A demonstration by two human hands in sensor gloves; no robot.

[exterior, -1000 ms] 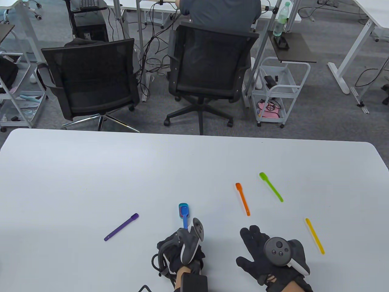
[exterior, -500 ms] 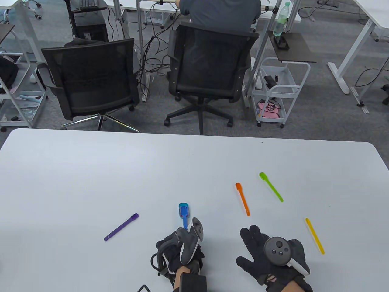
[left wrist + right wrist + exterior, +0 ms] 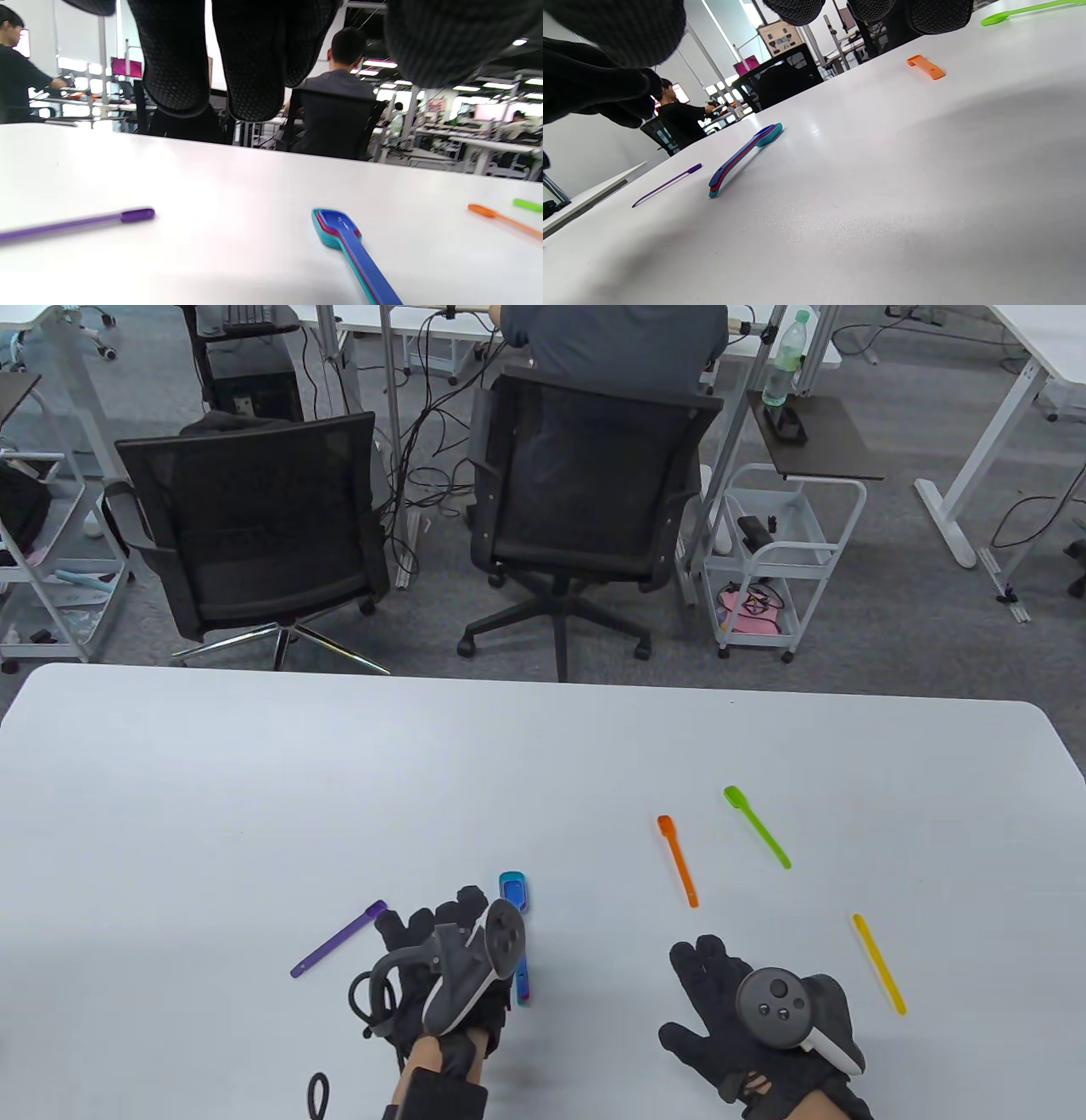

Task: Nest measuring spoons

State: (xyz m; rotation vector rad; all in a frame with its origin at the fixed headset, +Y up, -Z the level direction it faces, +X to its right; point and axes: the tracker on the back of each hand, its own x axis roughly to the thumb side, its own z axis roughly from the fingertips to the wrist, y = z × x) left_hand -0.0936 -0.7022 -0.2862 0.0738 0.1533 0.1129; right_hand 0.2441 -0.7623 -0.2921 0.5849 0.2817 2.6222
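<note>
Reaching with fingers spread and holding nothing, left hand now hovers between purple spoon and nested stack; half a second ago it sat lower, over the stack's handle. It has let go, so the stack of teal, red and blue spoons lies free on the tabletop, bowl at 12 o'clock, just beside the hand at its 3 o'clock. Purple spoon is at the hand's 9 o'clock, near the fingertips; likely the next pick. Right hand has not moved, fingers splayed over the tabletop, gripping nothing. Orange spoon at its 11 o'clock, green spoon at 12, yellow spoon at 2 o'clock. Three nested, four left loose.
</note>
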